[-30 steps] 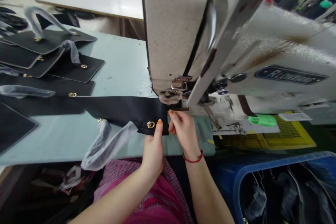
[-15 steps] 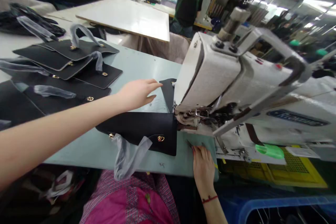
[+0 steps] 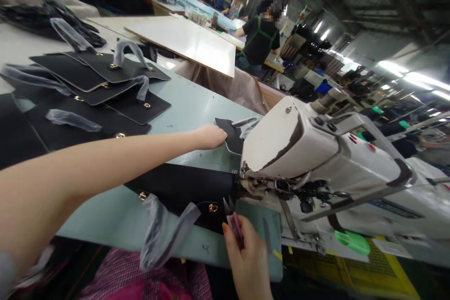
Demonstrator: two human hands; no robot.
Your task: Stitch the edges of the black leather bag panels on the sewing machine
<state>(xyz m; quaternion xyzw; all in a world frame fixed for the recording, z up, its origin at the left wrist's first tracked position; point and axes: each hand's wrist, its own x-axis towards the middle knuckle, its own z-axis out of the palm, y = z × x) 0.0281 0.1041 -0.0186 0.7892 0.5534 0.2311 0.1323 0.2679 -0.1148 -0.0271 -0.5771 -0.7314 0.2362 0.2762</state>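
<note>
My left hand (image 3: 210, 137) reaches across the pale green table (image 3: 183, 103) and grips a black leather piece (image 3: 232, 135) lying behind the sewing machine head (image 3: 298, 145). My right hand (image 3: 246, 258) is at the table's near edge, holding pink thread snips (image 3: 232, 220) with the blades pointing up. A larger black leather panel (image 3: 186, 190) with gold rings and a plastic-wrapped strap (image 3: 165, 234) lies under the machine's needle area, just left of the snips.
Several black leather panels (image 3: 87, 98) with gold fittings and wrapped handles are stacked at the left. A white board (image 3: 186, 40) lies on the table beyond. A person in a black shirt (image 3: 260, 37) stands at the back. A yellow crate (image 3: 383, 272) sits low right.
The view has tilted up. My left hand moved farther right onto the small leather piece behind the machine. My right hand picked up the pink snips from the table.
</note>
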